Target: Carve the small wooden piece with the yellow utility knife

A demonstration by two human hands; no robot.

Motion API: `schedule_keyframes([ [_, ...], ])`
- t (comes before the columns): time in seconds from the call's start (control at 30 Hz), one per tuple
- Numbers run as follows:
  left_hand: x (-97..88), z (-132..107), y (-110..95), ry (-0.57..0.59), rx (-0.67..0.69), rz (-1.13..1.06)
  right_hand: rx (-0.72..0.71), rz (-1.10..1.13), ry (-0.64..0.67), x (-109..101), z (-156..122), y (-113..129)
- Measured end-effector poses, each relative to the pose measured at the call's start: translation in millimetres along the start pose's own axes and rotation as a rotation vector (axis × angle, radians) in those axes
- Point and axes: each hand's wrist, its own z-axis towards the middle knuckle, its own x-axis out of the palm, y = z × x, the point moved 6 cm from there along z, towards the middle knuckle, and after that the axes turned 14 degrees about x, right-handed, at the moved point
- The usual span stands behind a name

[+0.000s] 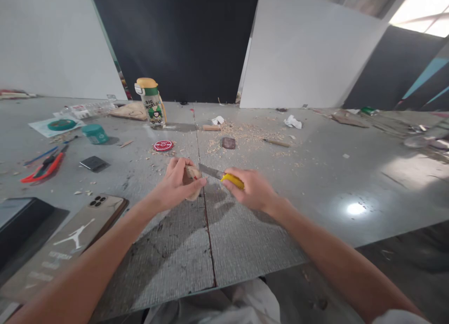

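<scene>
My left hand (180,181) is closed around a small pale piece of wood (192,176) with a red mark on it, held over the table. In my right hand (250,188) is a yellow utility knife (232,180), its blade (210,171) bare and pointing left toward the wood. Between blade tip and wood the gap is small; whether they touch I cannot tell. Beyond my hands lie a dark brown block (228,143) and scattered wood shavings (245,131).
On the left are a phone (75,237), red-handled pliers (45,167), a black square (93,163) and a teal jar (95,134). Farther back stand a drink bottle (151,102), a red round lid (163,146), a pencil-like stick (277,142) and crumpled tissue (293,122). The table's front edge (273,271) is near me.
</scene>
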Motion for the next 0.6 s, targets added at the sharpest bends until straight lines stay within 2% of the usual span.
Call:
schedule_keyframes([
  [0.2,10.3,-2.5,0.9,0.118,-0.01,0.093,-0.09,-0.04,0.083,9.1,-6.8,13.2],
  [0.3,11.4,-2.6,0.9,0.125,0.048,0.118,-0.107,-0.051,0.078,8.7,-7.7,14.5],
  [0.43,12.8,-2.9,1.3,0.149,0.049,0.08,-0.107,-0.065,0.068,6.7,-8.2,14.0],
  [0.6,8.3,-0.2,-4.0,0.111,0.092,0.173,-0.107,-0.091,0.028,4.6,-8.1,14.9],
])
